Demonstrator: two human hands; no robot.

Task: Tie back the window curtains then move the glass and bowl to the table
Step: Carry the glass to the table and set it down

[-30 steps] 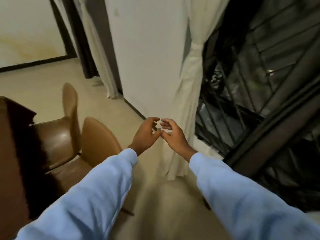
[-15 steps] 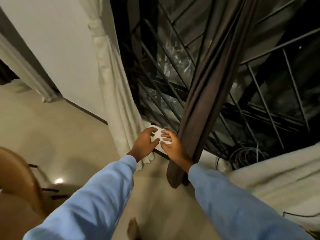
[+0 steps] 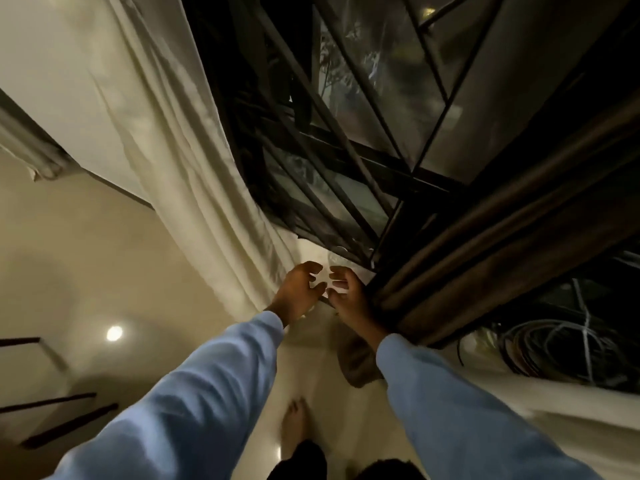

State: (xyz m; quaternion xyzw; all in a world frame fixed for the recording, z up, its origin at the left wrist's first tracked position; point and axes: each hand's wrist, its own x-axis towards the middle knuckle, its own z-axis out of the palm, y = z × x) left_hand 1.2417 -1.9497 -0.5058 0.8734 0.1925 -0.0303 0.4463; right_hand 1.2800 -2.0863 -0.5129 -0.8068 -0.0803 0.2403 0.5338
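- The fingers (image 3: pixel 312 267) of our left hand (image 3: pixel 298 292) are spread and half curled, with the thumb held apart below them. They have hold of nothing that we can see.
- The fingers (image 3: pixel 337 271) of our right hand (image 3: pixel 349 296) are bent the same way, facing the left ones across a narrow gap. They are also unclosed and grip nothing.
- Nearest us, well below the fingers, a bare foot (image 3: pixel 294 424) stands on the glossy pale floor (image 3: pixel 86 271).
- Two light blue sleeves (image 3: pixel 194 403) run from the lower edge up to the wrists.
- Low to the left of the fingers, a round light reflection (image 3: pixel 114 333) glows on the floor.
- Left of the left fingers, the cream curtain (image 3: pixel 194 168) hangs in long folds, and its lower part passes just beside that hand.
- Right of the right fingers, the brown curtain (image 3: pixel 485 244) falls in a gathered bundle. The back of our right hand lies against its folds.
- Just beyond the fingertips, on the pale sill (image 3: pixel 308 249), sits what looks like the clear glass (image 3: pixel 337 258). It is too blurred for us to be sure.
- Far right of the fingers, a coil of cables (image 3: pixel 554 344) lies on the sill behind the brown curtain.
- Beyond everything, above the fingers, the dark window grille (image 3: pixel 346 150) crosses the panes.
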